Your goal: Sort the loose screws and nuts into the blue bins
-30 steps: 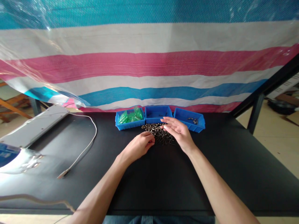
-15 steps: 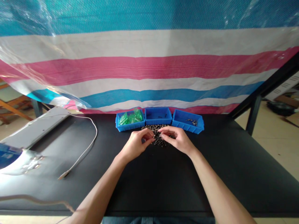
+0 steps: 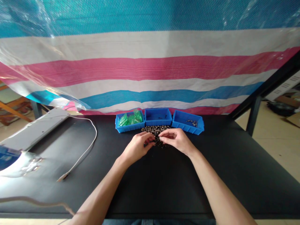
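A pile of small dark and shiny metal pieces (image 3: 156, 128) lies on the black table, in front of three blue bins. My left hand (image 3: 138, 145) is at the pile's left side, thumb and fingers curled in a pinch; what they hold is too small to name. On the right side my right hand (image 3: 177, 140) pinches over the pile, its fingertips close to the left ones, and any piece in them cannot be made out. Green plastic bags fill the left bin (image 3: 130, 127). The middle bin (image 3: 158, 122) has a few dark bits, the right bin (image 3: 188, 128) several metal pieces.
A white cable (image 3: 82, 155) curves over the left of the black table (image 3: 154, 187). Beyond it lie a long grey panel (image 3: 35, 126) and a clear plastic item with a blue label (image 3: 14, 161). A striped sheet (image 3: 140, 68) hangs behind the bins.
Both hands stay over the pile with small finger movements. The right hand's fingers have drawn closer together, and the left hand has shifted very slightly.
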The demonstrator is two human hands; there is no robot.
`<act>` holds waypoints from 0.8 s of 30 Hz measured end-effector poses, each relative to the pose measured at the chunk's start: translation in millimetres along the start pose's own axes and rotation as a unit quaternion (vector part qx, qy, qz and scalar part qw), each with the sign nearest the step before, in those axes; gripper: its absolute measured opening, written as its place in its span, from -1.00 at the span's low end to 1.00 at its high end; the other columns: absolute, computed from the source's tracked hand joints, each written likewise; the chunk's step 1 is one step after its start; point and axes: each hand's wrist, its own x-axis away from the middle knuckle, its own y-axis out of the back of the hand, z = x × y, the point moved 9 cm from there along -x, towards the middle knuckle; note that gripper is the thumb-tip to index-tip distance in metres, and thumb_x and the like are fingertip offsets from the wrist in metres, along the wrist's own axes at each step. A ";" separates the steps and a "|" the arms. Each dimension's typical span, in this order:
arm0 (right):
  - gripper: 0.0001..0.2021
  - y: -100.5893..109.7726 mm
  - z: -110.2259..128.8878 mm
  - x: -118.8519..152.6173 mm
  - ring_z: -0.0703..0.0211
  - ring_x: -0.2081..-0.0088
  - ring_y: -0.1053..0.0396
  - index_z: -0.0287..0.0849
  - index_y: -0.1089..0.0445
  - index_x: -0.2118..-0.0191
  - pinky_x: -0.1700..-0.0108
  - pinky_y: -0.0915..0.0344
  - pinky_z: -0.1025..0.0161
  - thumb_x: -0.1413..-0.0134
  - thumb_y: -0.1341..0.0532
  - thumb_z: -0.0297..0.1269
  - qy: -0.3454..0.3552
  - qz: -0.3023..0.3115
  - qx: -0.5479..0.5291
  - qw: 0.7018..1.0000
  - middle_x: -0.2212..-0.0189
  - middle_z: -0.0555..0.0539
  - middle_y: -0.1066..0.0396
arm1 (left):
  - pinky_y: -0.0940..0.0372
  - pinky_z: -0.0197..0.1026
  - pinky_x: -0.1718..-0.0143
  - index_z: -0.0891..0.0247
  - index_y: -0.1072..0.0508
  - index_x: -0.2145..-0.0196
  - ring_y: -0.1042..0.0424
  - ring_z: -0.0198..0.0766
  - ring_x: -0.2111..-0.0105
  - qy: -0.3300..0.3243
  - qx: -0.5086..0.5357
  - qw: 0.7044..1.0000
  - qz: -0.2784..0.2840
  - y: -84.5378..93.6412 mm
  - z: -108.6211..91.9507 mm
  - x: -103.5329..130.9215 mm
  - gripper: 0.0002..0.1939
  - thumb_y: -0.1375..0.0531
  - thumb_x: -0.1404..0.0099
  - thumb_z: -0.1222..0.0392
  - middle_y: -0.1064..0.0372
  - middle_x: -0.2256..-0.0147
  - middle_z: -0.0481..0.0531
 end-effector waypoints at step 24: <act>-0.61 14.6 3.6 -0.9 0.06 0.22 -0.58 -0.14 -0.48 0.03 0.05 -0.48 0.06 -0.04 -0.42 -0.12 0.027 -0.087 -0.125 0.988 0.15 -0.15 -0.60 | -0.40 -0.16 0.13 0.25 -0.41 0.22 -0.44 -0.17 0.21 -0.010 -0.165 0.986 0.016 -12.8 7.3 -1.1 -0.87 -0.09 -0.40 0.39 -0.41 0.22 0.09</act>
